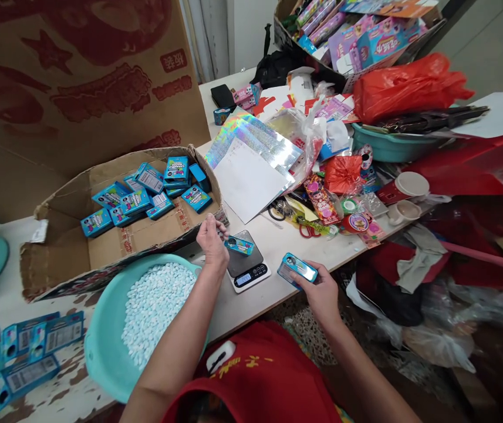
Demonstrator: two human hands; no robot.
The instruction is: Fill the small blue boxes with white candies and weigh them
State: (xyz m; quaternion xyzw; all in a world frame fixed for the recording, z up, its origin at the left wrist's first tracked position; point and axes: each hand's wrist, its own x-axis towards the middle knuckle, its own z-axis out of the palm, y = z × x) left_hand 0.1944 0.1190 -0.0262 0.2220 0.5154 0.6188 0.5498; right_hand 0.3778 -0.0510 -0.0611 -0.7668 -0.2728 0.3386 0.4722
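Note:
My left hand (213, 241) is over the left edge of a small digital scale (251, 281), its fingers pinched together. Whatever they may hold is too small to make out. Beside those fingertips, a small blue candy box (239, 245) is on the scale's dark plate. Off the scale's right side, my right hand (321, 291) grips another blue candy box (297, 270), tilted, between thumb and fingers. Under my left forearm stands a turquoise basin (105, 352) holding many pale blue and white candies (158, 305).
Behind the basin, a low cardboard tray (66, 205) contains several blue boxes (134, 201). More blue boxes (35, 346) lie at the left front. White paper (251, 182), scissors (277, 208), a lidded cup (403, 187) and piled packaging crowd the table's right side.

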